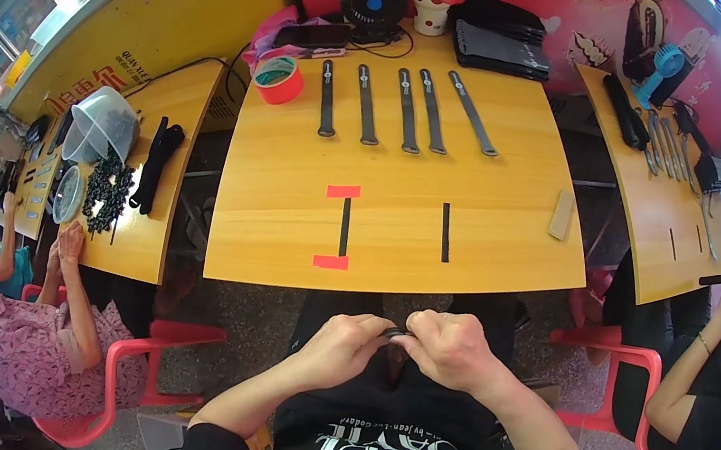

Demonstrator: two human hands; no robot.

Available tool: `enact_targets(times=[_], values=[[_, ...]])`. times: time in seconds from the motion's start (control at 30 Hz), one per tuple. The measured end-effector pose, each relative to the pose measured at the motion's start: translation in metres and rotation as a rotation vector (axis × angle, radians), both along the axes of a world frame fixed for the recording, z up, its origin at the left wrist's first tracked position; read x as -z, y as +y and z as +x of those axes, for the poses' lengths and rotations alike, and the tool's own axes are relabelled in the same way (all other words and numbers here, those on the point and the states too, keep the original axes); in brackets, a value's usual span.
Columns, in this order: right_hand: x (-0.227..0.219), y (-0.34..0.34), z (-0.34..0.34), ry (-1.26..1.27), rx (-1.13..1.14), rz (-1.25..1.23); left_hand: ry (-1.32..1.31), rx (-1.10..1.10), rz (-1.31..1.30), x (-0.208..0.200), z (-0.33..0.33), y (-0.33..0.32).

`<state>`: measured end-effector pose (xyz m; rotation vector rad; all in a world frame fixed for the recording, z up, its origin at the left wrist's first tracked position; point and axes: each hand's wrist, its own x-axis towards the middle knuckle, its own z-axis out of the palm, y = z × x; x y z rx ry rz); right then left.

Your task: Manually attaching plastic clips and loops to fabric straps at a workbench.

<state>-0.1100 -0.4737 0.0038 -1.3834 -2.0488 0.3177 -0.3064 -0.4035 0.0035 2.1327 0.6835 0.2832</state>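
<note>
Black T-shirt point(392, 428) cloth lies nearest, just below the grips. Ahead of it, the left grip point(346, 343) and the right grip point(452, 347) meet, each closed narrowly on one small dark piece point(399, 334) between them. Mostly covered by fingers, its full shape cannot be told. It looks light, probably bendable and somewhat smooth, with little risk of breaking; a thumb-and-forefinger pinch at each end should suit it best, leaving the middle free to flex.

Both forearms angle inward, elbows wide and wrists slightly bent, knuckles upward and fingertips nearly touching, short of the tabletop point(267, 209).

Beyond the left grip, a black strip point(345, 227) runs between two red tape pieces point(331, 261); ahead of the right grip is another dark strip point(446, 232). To the far right of the grips lies a flat wooden slat point(561, 214). Farther ahead, five dark straps point(408, 110) lie roughly side by side, with a red tape roll point(279, 81) to their left.
</note>
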Motion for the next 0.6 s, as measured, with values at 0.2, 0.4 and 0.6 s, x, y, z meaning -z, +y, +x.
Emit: enact_targets(times=[0.2, 0.4, 0.6], values=[[0.0, -0.002, -0.01, 0.256, 0.142, -0.002, -0.236, -0.128, 0.008, 0.006, 0.007, -0.007], [-0.003, -0.01, -0.021, -0.052, 0.255, -0.015, 0.02, -0.167, 0.615, 0.02, 0.012, -0.017], [0.008, -0.013, -0.039, -0.207, 0.413, 0.081, -0.054, -0.335, 0.457, 0.029, 0.025, -0.023]])
